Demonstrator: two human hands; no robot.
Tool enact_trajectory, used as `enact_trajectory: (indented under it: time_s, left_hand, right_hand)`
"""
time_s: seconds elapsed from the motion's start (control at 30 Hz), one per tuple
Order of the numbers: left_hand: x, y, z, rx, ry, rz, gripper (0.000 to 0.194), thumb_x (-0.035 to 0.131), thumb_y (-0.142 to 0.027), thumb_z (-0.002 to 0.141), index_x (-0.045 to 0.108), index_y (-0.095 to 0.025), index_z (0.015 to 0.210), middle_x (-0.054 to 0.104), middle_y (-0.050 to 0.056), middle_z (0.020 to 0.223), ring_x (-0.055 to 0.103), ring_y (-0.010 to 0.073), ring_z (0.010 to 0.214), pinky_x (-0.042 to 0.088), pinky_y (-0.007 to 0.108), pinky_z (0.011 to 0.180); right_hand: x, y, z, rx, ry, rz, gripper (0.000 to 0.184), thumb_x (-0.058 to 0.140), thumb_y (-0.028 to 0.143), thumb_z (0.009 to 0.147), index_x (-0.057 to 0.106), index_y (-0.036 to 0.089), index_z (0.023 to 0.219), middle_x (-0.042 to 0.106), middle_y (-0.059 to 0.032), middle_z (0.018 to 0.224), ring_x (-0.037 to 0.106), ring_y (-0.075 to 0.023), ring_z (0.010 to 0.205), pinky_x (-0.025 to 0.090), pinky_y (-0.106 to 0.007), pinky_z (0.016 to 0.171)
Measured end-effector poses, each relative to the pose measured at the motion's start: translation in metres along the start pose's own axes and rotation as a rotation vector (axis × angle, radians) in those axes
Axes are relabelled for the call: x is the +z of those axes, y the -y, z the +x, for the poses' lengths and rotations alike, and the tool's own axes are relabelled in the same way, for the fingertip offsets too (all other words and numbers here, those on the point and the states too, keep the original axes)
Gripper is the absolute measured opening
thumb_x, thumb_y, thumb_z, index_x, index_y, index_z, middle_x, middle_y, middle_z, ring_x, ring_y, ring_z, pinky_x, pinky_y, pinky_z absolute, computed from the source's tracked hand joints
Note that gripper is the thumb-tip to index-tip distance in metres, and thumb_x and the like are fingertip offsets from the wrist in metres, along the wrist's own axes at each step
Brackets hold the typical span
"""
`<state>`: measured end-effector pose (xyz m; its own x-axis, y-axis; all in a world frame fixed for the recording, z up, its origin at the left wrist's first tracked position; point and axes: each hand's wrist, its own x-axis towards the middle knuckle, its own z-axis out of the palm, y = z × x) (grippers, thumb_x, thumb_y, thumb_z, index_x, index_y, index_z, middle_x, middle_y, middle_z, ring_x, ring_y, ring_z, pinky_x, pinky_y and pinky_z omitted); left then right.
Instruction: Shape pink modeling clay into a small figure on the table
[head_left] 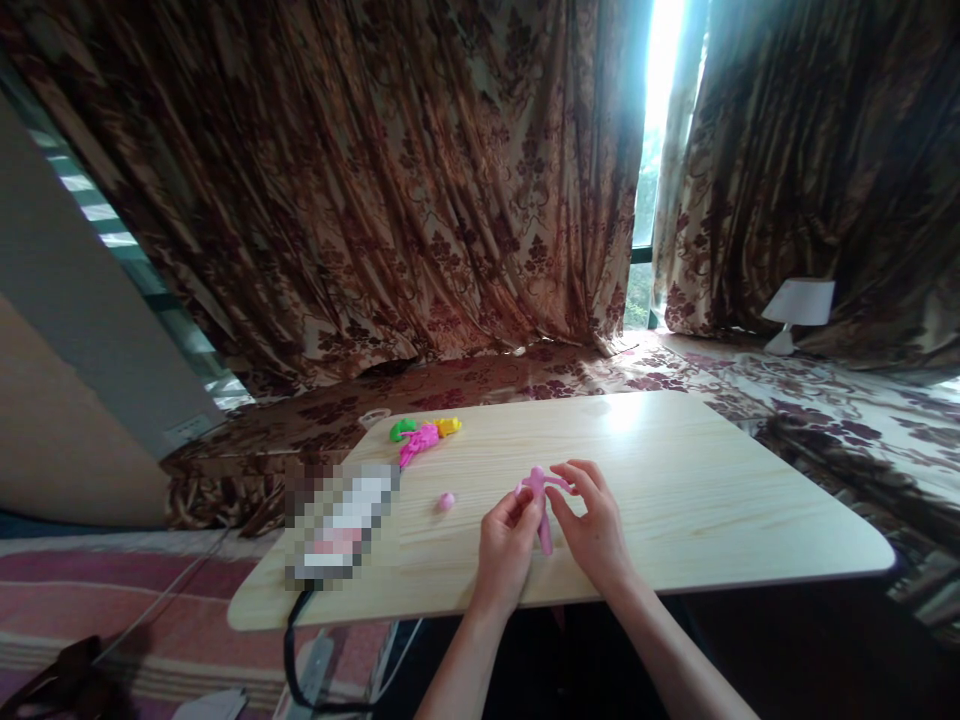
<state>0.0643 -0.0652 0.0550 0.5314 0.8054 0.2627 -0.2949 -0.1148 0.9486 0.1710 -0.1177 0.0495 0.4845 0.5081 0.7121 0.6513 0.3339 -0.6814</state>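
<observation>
Both hands are over the near middle of the light wooden table [675, 500]. Between them is a small pink figure [544, 522] that looks like modelling clay, with a rounded top, two thin arms and a long lower body. My left hand [511, 535] is closed around its middle, fingers pinched on it. On the other side, my right hand [592, 520] has thumb and index finger at the tip of the figure's right-hand arm, closed lightly on it. A small pink ball [446, 501] lies on the table left of my left hand.
At the table's far left lie bright lumpy things in green [403, 430], pink [420, 442] and yellow [448, 427]. A blurred-out long object [349, 525] with a black cable [289, 640] rests along the left edge. Beyond stands a white lamp [801, 302] before patterned curtains [465, 180].
</observation>
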Motion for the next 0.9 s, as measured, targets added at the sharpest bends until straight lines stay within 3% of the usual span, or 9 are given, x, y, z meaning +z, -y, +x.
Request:
enact_trajectory:
  time_s: [0.3,0.9]
  left_hand:
    - [0.0016,-0.0016,-0.0014,0.016,0.005,0.027,0.018,0.057,-0.03,0.082,0.062,-0.015,0.074,0.046,-0.005,0.056,0.04,0.0084,0.057,0.035,0.019,0.058]
    - [0.0058,-0.0084,-0.004,0.012,0.011,0.039,0.024,0.057,-0.034,0.081,0.061,-0.015,0.068,0.046,-0.005,0.049,0.041,0.0083,0.048,0.034,0.021,0.055]
  right_hand:
    - [0.0001,0.0002,-0.0001,-0.022,-0.017,-0.02,0.018,0.054,0.013,0.083,0.062,0.023,0.096,0.056,-0.0045,0.093,0.056,-0.0191,0.085,0.047,-0.034,0.075]
    - [-0.0013,0.0022,0.0001,-0.027,-0.025,-0.039,0.012,0.054,0.013,0.083,0.063,0.022,0.083,0.058,-0.0034,0.086,0.057,-0.0181,0.079,0.048,-0.032,0.072]
